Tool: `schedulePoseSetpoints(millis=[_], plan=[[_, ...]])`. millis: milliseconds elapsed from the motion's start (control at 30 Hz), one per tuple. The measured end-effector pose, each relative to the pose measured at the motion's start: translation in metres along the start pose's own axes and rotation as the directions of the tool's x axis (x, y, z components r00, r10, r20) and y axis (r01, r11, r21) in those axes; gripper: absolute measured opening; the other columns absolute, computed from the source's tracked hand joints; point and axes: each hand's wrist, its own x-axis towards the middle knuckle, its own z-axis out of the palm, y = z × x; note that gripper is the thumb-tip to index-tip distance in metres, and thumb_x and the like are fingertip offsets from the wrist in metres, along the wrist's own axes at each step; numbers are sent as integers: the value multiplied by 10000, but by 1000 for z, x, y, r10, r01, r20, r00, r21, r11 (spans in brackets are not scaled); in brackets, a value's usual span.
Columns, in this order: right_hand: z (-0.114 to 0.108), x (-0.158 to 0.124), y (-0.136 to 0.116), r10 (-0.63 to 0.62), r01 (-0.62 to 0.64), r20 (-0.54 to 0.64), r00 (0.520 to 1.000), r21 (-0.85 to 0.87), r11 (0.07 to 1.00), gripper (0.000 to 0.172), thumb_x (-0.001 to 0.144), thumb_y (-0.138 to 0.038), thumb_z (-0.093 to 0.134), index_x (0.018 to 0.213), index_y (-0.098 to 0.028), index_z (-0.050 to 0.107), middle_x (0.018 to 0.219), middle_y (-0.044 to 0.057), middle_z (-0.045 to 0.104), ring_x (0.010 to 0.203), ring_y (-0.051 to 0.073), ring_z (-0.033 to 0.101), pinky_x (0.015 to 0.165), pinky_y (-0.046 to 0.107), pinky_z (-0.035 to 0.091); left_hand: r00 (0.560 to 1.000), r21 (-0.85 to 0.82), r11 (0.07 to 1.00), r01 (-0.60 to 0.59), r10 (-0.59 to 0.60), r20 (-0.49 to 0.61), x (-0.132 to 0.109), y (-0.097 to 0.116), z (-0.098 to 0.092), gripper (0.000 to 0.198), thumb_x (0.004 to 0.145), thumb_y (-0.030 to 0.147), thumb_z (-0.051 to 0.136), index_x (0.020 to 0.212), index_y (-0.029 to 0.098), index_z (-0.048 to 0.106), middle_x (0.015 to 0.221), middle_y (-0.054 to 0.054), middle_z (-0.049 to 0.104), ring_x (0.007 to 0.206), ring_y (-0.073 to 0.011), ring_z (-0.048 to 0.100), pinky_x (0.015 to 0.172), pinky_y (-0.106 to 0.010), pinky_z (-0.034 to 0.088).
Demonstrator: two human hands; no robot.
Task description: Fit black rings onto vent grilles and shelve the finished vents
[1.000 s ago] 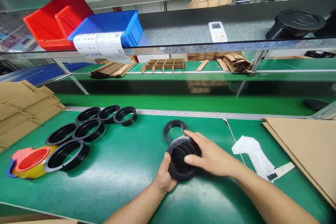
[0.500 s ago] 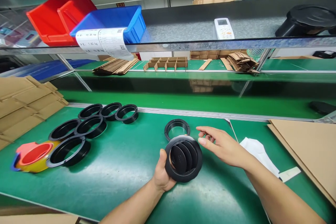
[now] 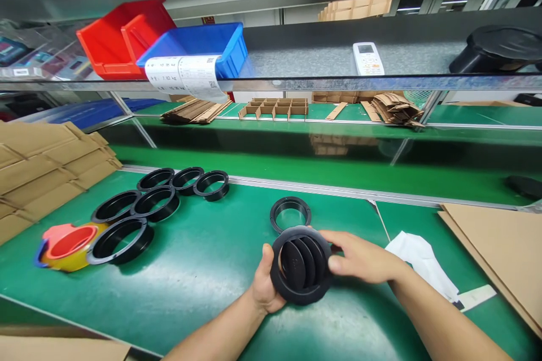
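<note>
A round black vent [image 3: 301,265] with curved slats is held over the green table, its slatted face turned up toward me. My left hand [image 3: 267,282] grips its left side, thumb on the rim and fingers underneath. At the right rim, my right hand [image 3: 355,256] has its thumb on the edge and its fingers partly hidden behind. Just beyond the vent lies a single black ring [image 3: 290,199]. Several more black rings [image 3: 156,203] stand in a group on the left, beside a red, yellow and blue round piece [image 3: 70,245].
Cardboard dividers [image 3: 46,163] are stacked at the left. White cloth [image 3: 421,259] and cardboard sheets [image 3: 499,248] lie at the right. Overhead, a shelf [image 3: 296,51] holds a red bin [image 3: 114,39], a blue bin [image 3: 203,45] and a white remote [image 3: 368,60].
My right hand has moved left and now touches the vent's right rim. My left hand still holds the vent. The whole view has shifted slightly.
</note>
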Motion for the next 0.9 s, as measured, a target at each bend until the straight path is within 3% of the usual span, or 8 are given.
schedulePoseSetpoints(millis=[167, 367, 433, 500, 567, 600, 733, 900], plan=[[7, 3, -4, 53, -46, -76, 996, 83, 995, 584, 837, -697, 716, 1202, -241, 722, 1138, 48, 715, 1068, 303, 645, 925, 389, 511, 999, 26, 999, 26, -27, 41, -3, -2, 2, 782, 886, 755, 589, 1372, 144, 643, 1268, -139, 718, 1118, -253, 703, 949, -302, 561], [22, 3, 0, 139, -159, -251, 958, -61, 985, 886, 696, -761, 796, 1389, -241, 607, 1385, 122, 621, 1261, 372, 560, 1114, 523, 418, 998, 239, 969, -67, 62, 30, -6, -5, -7, 749, 933, 746, 507, 1382, 158, 622, 1309, -158, 690, 1213, -303, 662, 1028, -386, 544], [19, 2, 7, 168, -191, -281, 945, -57, 980, 1030, 728, -764, 772, 1542, -231, 432, 1526, 156, 493, 1361, 374, 483, 1137, 547, 402, 968, 552, 804, -220, 248, 24, -6, -1, -8, 851, 879, 759, 590, 1518, 212, 465, 1462, -176, 577, 1336, -368, 565, 1122, -492, 470], [15, 1, 14, 145, -139, -224, 964, 44, 989, 1077, 773, -773, 728, 1598, -216, 315, 1580, 179, 415, 1401, 366, 450, 1118, 541, 431, 878, 864, 349, -362, 439, 191, -6, 4, -7, 1040, 774, 698, 772, 1597, 269, 303, 1574, -189, 444, 1429, -420, 450, 1200, -577, 355], [16, 1, 19, 70, -40, -143, 987, 199, 979, 1043, 819, -779, 678, 1598, -196, 303, 1612, 180, 366, 1469, 354, 375, 1174, 533, 375, 818, 912, -120, -392, 407, 405, -6, 9, -6, 1186, 706, 579, 891, 1625, 273, 207, 1603, -206, 389, 1464, -441, 389, 1233, -607, 281], [18, 1, 20, 43, -10, -109, 993, 286, 958, 989, 845, -757, 668, 1587, -199, 325, 1622, 167, 355, 1499, 338, 334, 1214, 521, 319, 820, 883, -252, -395, 336, 463, -7, 10, -5, 1208, 706, 543, 903, 1633, 262, 181, 1600, -214, 391, 1468, -445, 379, 1235, -613, 273], [30, 3, 18, 56, -19, -44, 997, 596, 803, 808, 844, -499, 789, 1531, -286, 421, 1585, 77, 439, 1480, 292, 383, 1254, 481, 241, 865, 838, -372, -399, 150, 479, -9, 12, 0, 1247, 707, 589, 881, 1643, 264, 124, 1602, -222, 382, 1470, -459, 368, 1212, -620, 301], [25, 3, 1, -41, 94, -100, 994, 616, 782, 753, 761, -339, 836, 1455, -270, 551, 1465, 77, 571, 1400, 315, 477, 1195, 473, 341, 808, 885, -372, -280, 407, 426, -9, 11, -4, 1283, 699, 653, 851, 1641, 255, 76, 1594, -253, 356, 1473, -474, 347, 1202, -663, 298]])
